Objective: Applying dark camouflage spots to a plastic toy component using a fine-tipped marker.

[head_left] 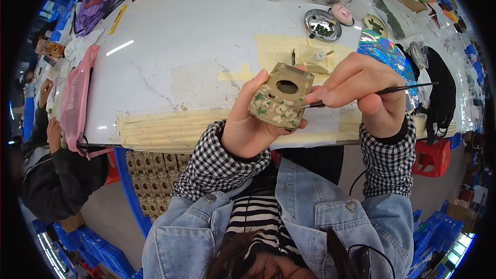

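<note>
My left hand (pixel 243 132) is wrapped round a small tan model part (pixel 274 108) and holds it up over the table's near edge. It looks like a toy vehicle's body, with a round hole in its upper face and green, brown and cream pixel camouflage on the near end. Pinched in the fingers of my right hand (pixel 364 85) is a thin, dark-handled paintbrush (pixel 408 88). The brush's tip meets the part at its right side, beside the camouflage. Whether it presses on the surface, I cannot tell. Behind the part stands a small cream block (pixel 312 58) with a peg on top.
Yellowish tape (pixel 170 129) lines the near edge of the white table (pixel 150 36). A round metal dish (pixel 308 20) holds dark green bits beside a pink egg-shaped thing (pixel 341 14). Several similar tan parts fill a blue crate (pixel 130 186) below. Another person's sleeve (pixel 62 175) is at left.
</note>
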A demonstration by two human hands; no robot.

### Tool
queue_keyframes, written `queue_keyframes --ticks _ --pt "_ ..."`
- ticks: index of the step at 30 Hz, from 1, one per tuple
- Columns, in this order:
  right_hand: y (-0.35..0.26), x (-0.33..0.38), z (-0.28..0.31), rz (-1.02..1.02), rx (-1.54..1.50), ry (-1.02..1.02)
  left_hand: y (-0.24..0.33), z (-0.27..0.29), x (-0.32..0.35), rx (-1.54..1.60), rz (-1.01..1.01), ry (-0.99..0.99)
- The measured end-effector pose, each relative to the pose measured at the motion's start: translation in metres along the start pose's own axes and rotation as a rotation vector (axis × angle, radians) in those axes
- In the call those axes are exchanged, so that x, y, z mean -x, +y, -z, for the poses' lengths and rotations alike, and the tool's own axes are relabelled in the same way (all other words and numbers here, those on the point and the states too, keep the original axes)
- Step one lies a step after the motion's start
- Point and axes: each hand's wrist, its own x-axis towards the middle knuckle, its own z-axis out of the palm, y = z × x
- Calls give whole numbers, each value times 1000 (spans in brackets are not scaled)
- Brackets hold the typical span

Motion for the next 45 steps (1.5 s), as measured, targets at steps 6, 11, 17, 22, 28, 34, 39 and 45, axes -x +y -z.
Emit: queue_keyframes --ticks 6,11,17,22,28,34,39,45 --pt "2 -5 0 -31 -3 -27 5 19 0 65 70 -77" --pt "3 -4 -4 -66 -32 -2 6 26 0 -17 66 -139" --pt "4 -5 -2 -58 1 -16 7 24 0 -61 81 -157" --pt "6 -5 -2 -47 5 -26 5 21 1 73 67 -82" --pt "5 -6 -1 -33 24 -51 5 20 1 51 51 -57" --pt "5 -8 1 25 105 -86 5 19 0 52 57 -59" --pt "5 -8 1 28 117 -84 7 24 0 -75 74 -160" --pt "3 -8 1 25 126 -82 4 18 0 98 61 -79"
